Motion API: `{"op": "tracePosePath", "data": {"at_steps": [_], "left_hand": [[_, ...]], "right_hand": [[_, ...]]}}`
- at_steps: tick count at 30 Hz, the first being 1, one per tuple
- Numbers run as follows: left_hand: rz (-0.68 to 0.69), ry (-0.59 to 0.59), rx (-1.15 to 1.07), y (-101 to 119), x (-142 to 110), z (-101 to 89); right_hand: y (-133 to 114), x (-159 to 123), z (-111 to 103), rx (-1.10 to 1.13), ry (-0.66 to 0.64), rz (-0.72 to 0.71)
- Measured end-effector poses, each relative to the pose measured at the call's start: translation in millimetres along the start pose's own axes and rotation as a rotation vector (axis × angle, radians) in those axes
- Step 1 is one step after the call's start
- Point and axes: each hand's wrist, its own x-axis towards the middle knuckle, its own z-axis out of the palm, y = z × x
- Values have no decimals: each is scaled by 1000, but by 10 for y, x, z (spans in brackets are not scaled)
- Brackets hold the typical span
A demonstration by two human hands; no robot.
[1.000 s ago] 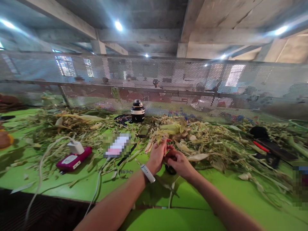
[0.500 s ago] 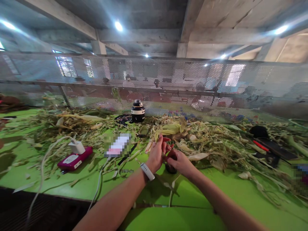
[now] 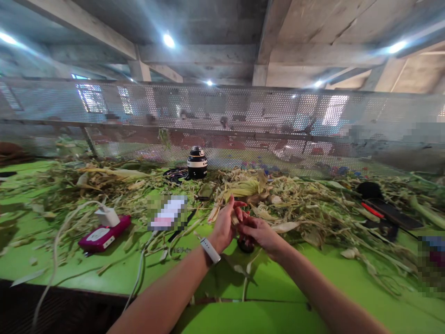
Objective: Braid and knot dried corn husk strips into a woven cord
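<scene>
My left hand point(image 3: 225, 226), with a white band point(image 3: 210, 250) on its wrist, is raised with its fingers curled in toward my right hand. My right hand point(image 3: 260, 233) meets it from the right, thumb and fingers pinched together. A small pale piece shows between the hands, perhaps a strip of husk; the fingers cover most of it. Just below them is a dark round object point(image 3: 245, 246), partly hidden by my right hand. Beyond my fingertips lies a bundle of yellow-green husks point(image 3: 245, 186).
Dry husks and leaf strips point(image 3: 295, 204) cover the back of the green table point(image 3: 278, 297). A black-and-white bottle point(image 3: 197, 163) stands before a perforated metal screen point(image 3: 215, 104). Leftward lie a blurred phone point(image 3: 169, 213) and a magenta power strip point(image 3: 104, 235) with cables.
The view has shifted slightly, so the table things sit a little farther left. My right fingers have moved slightly against my left hand; both hands stay together.
</scene>
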Motion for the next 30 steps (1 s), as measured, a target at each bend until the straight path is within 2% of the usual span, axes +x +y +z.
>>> {"op": "tracePosePath", "data": {"at_steps": [6, 10, 13, 16, 18, 22, 26, 30], "left_hand": [[-21, -64, -7, -5, -16, -8], [-78, -92, -31, -7, -54, 9], [-76, -101, -46, -5, -66, 14], [-63, -125, -42, -8, -56, -1], [-56, -144, -29, -10, -47, -19], [-83, -153, 13, -5, -40, -52], [-181, -197, -12, 9, -37, -65], [-254, -288, -14, -14, -28, -61]], "right_hand": [[20, -7, 17, 12, -10, 51], [39, -16, 32, 29, -38, 27], [47, -4, 45, -7, -29, 11], [36, 11, 60, -61, 1, -70], [23, 9, 66, -120, -29, -94], [11, -8, 68, -207, -115, 7], [-10, -4, 47, -94, -103, -2], [-106, -15, -13, 77, 13, -3]]}}
